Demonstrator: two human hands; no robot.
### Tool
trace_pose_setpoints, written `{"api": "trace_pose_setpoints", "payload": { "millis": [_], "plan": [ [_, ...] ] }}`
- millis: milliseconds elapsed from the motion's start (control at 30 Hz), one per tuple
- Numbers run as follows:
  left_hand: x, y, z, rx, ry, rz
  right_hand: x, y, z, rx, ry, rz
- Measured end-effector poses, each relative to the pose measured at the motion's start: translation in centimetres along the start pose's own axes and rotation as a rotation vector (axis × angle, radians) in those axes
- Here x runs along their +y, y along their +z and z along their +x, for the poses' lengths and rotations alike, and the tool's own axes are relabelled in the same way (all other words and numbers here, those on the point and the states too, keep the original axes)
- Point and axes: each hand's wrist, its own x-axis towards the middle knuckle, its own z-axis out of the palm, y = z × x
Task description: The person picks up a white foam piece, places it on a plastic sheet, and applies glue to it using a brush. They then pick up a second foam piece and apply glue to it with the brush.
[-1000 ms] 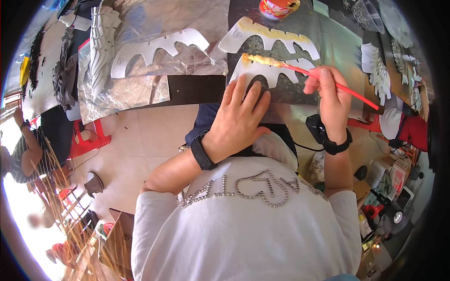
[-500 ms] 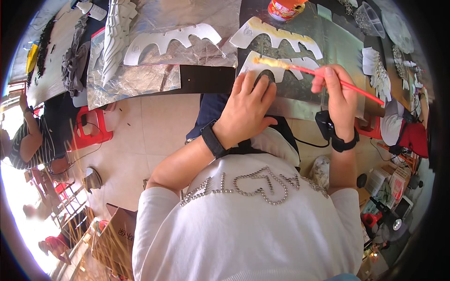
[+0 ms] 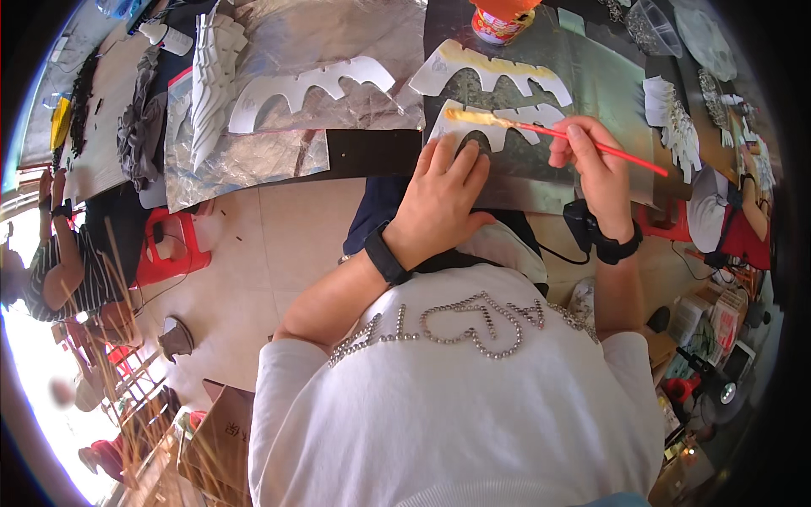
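My right hand grips a thin red-handled brush, whose bristle end carries a thick yellowish paste. The brush tip rests on or just over a white cut-out piece with a scalloped edge. On the near edge of that piece lie the fingertips of my left hand, stretched out and slightly spread. Just beyond it is a similar white piece with yellowish paste along its upper edge. Another scalloped piece, with no paste visible, lies to the left.
A red patterned tub stands at the far side of the table. Pleated white material and dark grey fabric lie left. A clear plastic container sits far right. Other people work at both sides; a red stool stands left.
The brush tip has shifted left and slightly down along the white piece, and my right hand has moved left with it. My left hand stays almost in place.
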Motion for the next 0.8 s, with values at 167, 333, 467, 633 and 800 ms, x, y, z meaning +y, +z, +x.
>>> {"api": "trace_pose_setpoints", "payload": {
  "millis": [167, 333, 467, 633, 800],
  "plan": [
    [0.3, 0.1, 0.1, 0.019, -0.027, 0.000, 0.0, -1.7, -0.8, 0.121, 0.101, 0.066],
    [1.2, 0.3, 0.8, 0.003, -0.046, 0.043, 1.7, -2.3, -0.8, 0.091, 0.073, 0.132],
    [2.0, 0.8, 1.3, 0.006, -0.067, 0.100, 1.4, -3.8, -1.3, 0.077, 0.130, 0.121],
    [2.5, 1.3, 1.4, -0.021, -0.086, 0.175, 1.5, -4.3, -1.3, 0.009, 0.057, 0.060],
    [2.5, 1.3, 1.3, -0.023, -0.092, 0.174, 1.2, -6.9, -0.6, -0.057, 0.132, 0.018]
  ]
}}
